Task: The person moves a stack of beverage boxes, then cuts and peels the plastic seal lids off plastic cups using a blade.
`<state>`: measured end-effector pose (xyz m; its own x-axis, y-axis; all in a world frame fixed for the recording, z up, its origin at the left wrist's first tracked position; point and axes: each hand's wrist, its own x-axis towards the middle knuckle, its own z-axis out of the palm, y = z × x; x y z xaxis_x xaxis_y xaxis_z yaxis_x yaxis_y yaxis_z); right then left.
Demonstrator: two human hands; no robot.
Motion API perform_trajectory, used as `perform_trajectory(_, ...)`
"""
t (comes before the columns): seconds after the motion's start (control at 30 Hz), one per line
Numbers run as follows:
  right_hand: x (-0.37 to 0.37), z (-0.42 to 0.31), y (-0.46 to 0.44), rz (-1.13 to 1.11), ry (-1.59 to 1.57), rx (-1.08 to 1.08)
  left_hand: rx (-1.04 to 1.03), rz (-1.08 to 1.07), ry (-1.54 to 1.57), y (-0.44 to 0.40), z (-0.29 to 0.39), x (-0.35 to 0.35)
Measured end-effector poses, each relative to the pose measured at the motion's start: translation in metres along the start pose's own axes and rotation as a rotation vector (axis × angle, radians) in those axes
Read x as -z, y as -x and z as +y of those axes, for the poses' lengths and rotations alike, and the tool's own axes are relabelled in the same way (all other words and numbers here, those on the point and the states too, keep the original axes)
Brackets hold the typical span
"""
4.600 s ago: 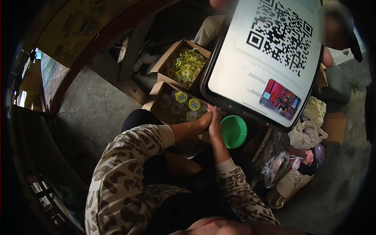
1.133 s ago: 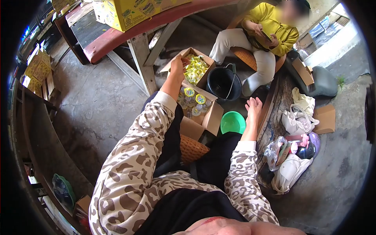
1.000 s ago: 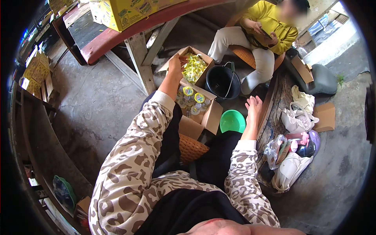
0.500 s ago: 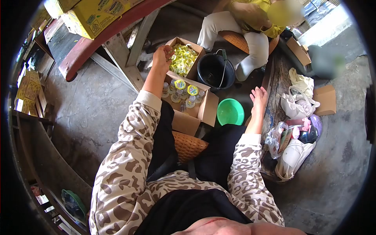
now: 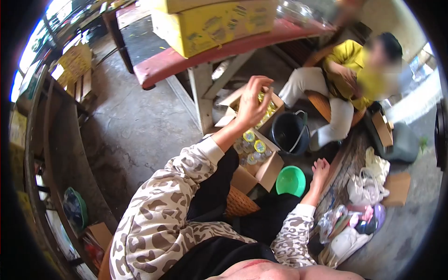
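Note:
Raised over a cardboard box of yellow wrappers [image 5: 269,115], my left hand [image 5: 254,101] has its fingers apart and slightly curled, with nothing seen in it. Nearer to me, a second cardboard box [image 5: 270,171] holds several clear plastic cups [image 5: 259,146], some with yellow lids. My right hand [image 5: 319,169] is at the right, beyond the green basin [image 5: 290,181], its fingers loosely spread and nothing visible in them. The black bucket [image 5: 290,133] stands between the boxes and a seated person's foot.
A person in yellow [image 5: 347,70] sits at the upper right. Yellow cartons [image 5: 224,29] rest on a red-edged table [image 5: 161,70]. White bags [image 5: 366,186], a purple helmet [image 5: 379,218] and an open carton piece [image 5: 396,189] lie at the right. A green tub [image 5: 76,208] sits at the lower left.
The view has swung, so the boxes, bucket and basin appear lower and further right. My left hand has risen from the wrapper box's edge. The phone seen close up earlier is gone from the foreground.

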<state>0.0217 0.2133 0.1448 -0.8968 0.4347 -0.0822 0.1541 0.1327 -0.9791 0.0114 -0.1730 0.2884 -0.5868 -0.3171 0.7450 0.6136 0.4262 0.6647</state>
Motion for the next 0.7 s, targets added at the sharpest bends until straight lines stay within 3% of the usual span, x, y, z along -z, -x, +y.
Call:
perform_trajectory(0.13,0.0,0.014,-0.006,-0.023,0.042,0.051,-0.308,0.078,-0.173,-0.031,0.046,0.064)
perform_trajectory(0.23,-0.003,0.021,-0.01,-0.019,0.126,0.051,-0.389,0.191,-0.309,-0.048,0.054,0.119)
perform_trajectory(0.5,-0.009,0.053,-0.027,-0.099,0.207,-0.005,-0.329,0.469,-0.619,-0.073,0.049,0.248)
perform_trajectory(0.7,-0.006,0.066,-0.028,-0.104,0.252,-0.006,-0.096,0.368,-0.785,-0.08,0.023,0.276)
